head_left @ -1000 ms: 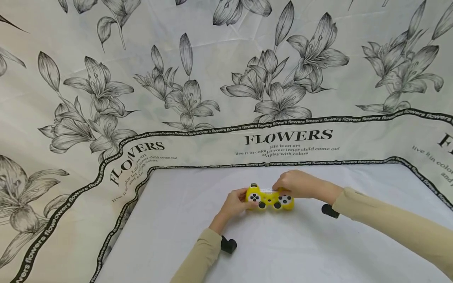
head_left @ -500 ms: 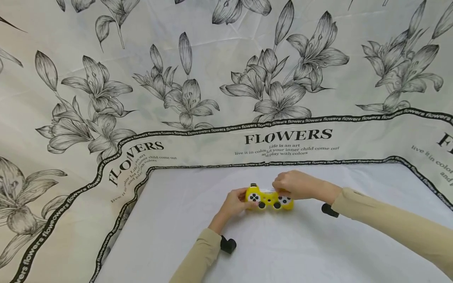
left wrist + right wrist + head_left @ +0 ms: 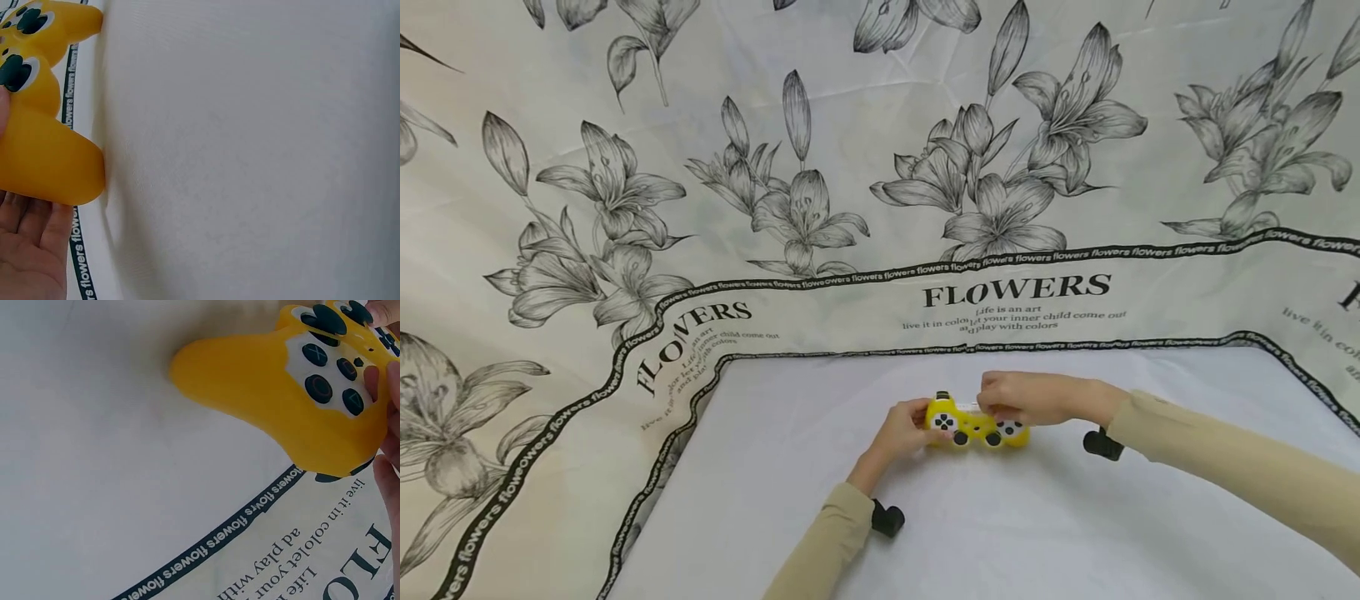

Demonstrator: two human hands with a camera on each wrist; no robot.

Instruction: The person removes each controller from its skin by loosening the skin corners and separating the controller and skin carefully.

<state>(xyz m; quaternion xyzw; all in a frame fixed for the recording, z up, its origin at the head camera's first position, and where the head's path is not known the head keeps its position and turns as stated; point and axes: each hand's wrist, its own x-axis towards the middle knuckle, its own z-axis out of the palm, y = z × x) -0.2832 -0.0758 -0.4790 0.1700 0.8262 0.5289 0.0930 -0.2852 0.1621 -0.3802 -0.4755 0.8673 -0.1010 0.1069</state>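
Observation:
A game controller point(image 3: 976, 427) in a yellow rubbery cover point(image 3: 56, 156) sits between both hands over the white cloth, its buttons and sticks facing up. A white strip shows along its far edge. My left hand point(image 3: 901, 429) holds its left end, thumb on top near the stick and fingers underneath. At the far right edge, my right hand point(image 3: 1030, 398) pinches the cover with curled fingers. In the right wrist view, fingertips point(image 3: 394, 387) press beside the dark buttons point(image 3: 319, 389). Exactly what lies between those fingertips is partly hidden.
White cloth point(image 3: 1000, 533) covers the table. Behind and to the left hangs a floral fabric point(image 3: 820, 167) with a black lettered border. Dark wrist-worn cameras sit under both wrists, the left one point(image 3: 887, 518) close to the cloth.
My right hand has turned slightly, its knuckles lower and its fingers covering more of the right-hand buttons. The left hand keeps its hold, and the head view shifts a little.

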